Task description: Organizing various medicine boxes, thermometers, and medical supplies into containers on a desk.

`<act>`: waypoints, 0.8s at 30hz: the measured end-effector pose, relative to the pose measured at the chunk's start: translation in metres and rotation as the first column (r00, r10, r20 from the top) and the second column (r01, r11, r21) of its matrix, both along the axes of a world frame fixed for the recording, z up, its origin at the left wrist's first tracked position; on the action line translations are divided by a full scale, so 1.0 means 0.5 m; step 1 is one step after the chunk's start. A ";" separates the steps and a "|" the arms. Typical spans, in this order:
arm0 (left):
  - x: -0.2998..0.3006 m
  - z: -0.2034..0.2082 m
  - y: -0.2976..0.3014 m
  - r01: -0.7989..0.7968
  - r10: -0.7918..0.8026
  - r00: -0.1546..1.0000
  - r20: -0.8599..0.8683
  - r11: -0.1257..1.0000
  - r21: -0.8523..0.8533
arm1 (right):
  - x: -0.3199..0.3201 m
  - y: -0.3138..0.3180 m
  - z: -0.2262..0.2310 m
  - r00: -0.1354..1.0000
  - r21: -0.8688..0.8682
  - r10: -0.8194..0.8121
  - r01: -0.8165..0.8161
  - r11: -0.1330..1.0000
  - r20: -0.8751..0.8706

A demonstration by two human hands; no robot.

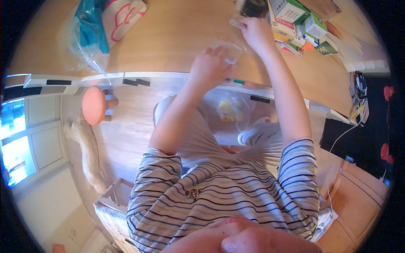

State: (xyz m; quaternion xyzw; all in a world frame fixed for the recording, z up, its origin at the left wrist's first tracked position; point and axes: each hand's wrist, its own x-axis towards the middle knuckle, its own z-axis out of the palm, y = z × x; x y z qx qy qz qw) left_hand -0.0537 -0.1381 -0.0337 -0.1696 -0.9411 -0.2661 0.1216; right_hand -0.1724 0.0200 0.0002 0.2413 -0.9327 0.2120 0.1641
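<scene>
Over the wooden desk, my right hand (256,34) reaches farther away with its fingers closed. Pinched at its fingertips is a small pale, see-through piece (236,22), too blurred to name. My left hand (211,65) hovers nearer the desk's front edge, its fingers bent and smeared by motion. Beside its fingertips is a clear plastic bag (231,51); whether the hand grips it I cannot tell. Several small cardboard boxes (295,25), white, green and red, are piled just right of my right hand. A dark container (253,7) stands behind that hand.
A teal and white bundle (95,29) in clear plastic lies at the desk's far left. Below the desk front (168,76) hangs a clear bag with yellow contents (231,109). An orange stool (93,105) and a tan furry animal (88,154) are on the left floor. Cables (358,99) gather at right.
</scene>
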 end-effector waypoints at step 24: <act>0.008 0.050 -0.164 -0.457 0.477 0.878 -0.042 0.860 0.227 | -0.177 -0.231 -0.107 0.985 0.112 0.169 -0.171 0.979 0.027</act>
